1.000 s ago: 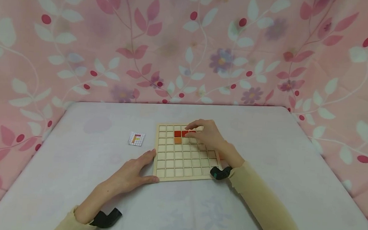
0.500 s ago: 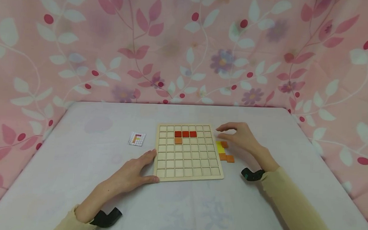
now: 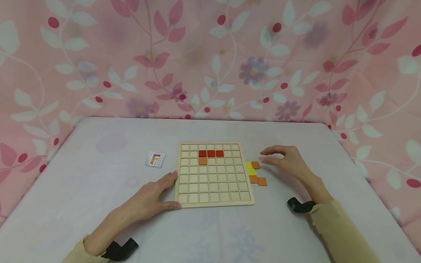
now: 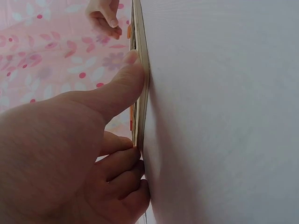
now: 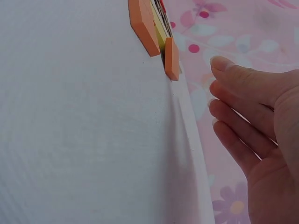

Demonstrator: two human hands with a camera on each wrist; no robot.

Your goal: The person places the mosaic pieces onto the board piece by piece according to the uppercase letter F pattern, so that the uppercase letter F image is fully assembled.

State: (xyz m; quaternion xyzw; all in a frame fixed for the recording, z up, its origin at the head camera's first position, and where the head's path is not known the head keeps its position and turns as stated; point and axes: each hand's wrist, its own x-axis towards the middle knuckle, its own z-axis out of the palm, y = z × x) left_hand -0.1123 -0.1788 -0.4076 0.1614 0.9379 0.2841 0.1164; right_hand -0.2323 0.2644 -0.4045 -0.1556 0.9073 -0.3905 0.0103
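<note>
A wooden grid board (image 3: pixel 214 205) lies flat on the table. In one row sit red square tiles (image 3: pixel 211 153), with an orange tile (image 3: pixel 203 161) below the leftmost. My left hand (image 3: pixel 145 199) rests at the board's left side, its thumb at the near corner and its fingertips along the edge; the left wrist view shows thumb and fingers against the rim. Right of the board, my right hand (image 3: pixel 286 162) hovers with fingers loosely bent and nothing between them, as the right wrist view (image 5: pixel 252 121) confirms. Close by lie loose orange tiles (image 3: pixel 262 181) and yellow tiles (image 3: pixel 250 168).
A small stack of printed pattern cards (image 3: pixel 155 159) lies left of the board. The white tablecloth (image 3: pixel 106 174) covers the table, which ends at a flowered pink curtain (image 3: pixel 213 69) behind. A black wrist camera mount (image 3: pixel 300 206) sits on the right forearm.
My right hand has left the red tiles on the board and moved right, beyond the loose tiles, uncovering the row of red tiles. The left hand stays at the board's edge.
</note>
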